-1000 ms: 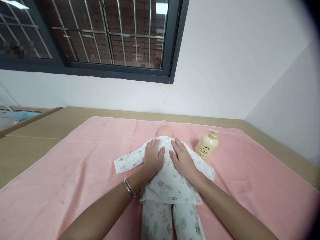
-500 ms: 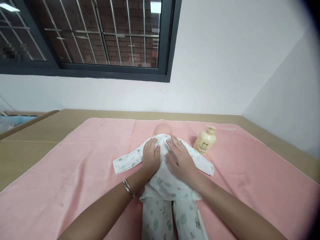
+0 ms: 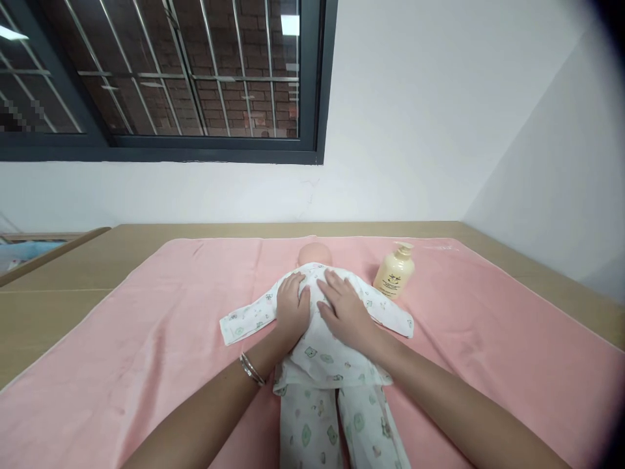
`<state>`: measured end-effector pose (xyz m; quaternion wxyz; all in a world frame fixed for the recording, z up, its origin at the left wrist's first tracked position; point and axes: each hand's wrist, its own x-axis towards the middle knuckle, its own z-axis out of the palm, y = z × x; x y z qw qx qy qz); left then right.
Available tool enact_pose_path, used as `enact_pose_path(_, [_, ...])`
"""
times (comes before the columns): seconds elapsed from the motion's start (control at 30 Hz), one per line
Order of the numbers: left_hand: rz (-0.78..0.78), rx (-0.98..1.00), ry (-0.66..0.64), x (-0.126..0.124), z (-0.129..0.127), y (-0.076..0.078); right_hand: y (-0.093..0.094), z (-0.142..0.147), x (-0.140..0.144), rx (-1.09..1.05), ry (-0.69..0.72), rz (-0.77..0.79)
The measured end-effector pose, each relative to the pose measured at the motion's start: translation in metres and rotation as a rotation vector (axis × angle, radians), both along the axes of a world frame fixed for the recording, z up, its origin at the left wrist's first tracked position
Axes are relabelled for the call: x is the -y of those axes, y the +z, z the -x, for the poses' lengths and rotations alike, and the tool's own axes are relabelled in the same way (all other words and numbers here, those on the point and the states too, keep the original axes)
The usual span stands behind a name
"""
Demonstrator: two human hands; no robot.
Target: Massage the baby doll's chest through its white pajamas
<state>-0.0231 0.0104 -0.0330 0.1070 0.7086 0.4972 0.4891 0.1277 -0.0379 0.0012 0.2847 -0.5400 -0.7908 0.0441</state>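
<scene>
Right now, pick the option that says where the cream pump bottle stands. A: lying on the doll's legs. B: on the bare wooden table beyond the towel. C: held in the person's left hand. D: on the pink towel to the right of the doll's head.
D: the pump bottle stands upright on the pink towel, right of the doll, while the left hand and right hand lie flat on the doll's back.

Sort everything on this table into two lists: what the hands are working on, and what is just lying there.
In hand:
- baby doll in printed white pyjamas, lying on its front
- left hand flat on its back
- right hand flat on its back

Lying about:
- cream pump bottle, beside the doll's sleeve, untouched
- pink towel spread under the doll
- table
</scene>
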Motion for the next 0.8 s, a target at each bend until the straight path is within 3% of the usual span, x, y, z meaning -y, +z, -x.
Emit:
enact_pose_path(0.13, [0.009,-0.046,0.007,-0.002,0.000,0.003,0.012,-0.006,-0.002,0.012,0.032,0.074])
enact_pose_path(0.27, [0.027,-0.256,-0.001,0.015,-0.006,0.009,0.054,-0.037,0.002,-0.071,-0.088,-0.040])
enact_pose_path(0.33, [0.038,-0.371,-0.077,0.037,-0.013,0.018,0.075,-0.061,0.003,-0.103,-0.172,-0.085])
enact_pose_path(0.43, [0.115,-0.421,-0.346,0.073,-0.029,0.040,0.091,-0.101,0.002,-0.086,-0.279,-0.071])
enact_pose_path(0.5, [0.224,-0.314,-0.475,0.086,-0.045,0.059,0.094,-0.123,-0.002,-0.039,-0.335,-0.045])
enact_pose_path(0.57, [0.320,-0.125,-0.567,0.082,-0.065,0.079,0.092,-0.137,-0.005,-0.001,-0.375,-0.029])
enact_pose_path(0.63, [0.457,0.143,-0.611,0.061,-0.090,0.097,0.090,-0.141,-0.008,0.009,-0.395,-0.024])
enact_pose_path(0.8, [1.070,0.787,-0.682,-0.009,-0.149,0.132,0.077,-0.130,-0.015,-0.034,-0.362,0.026])
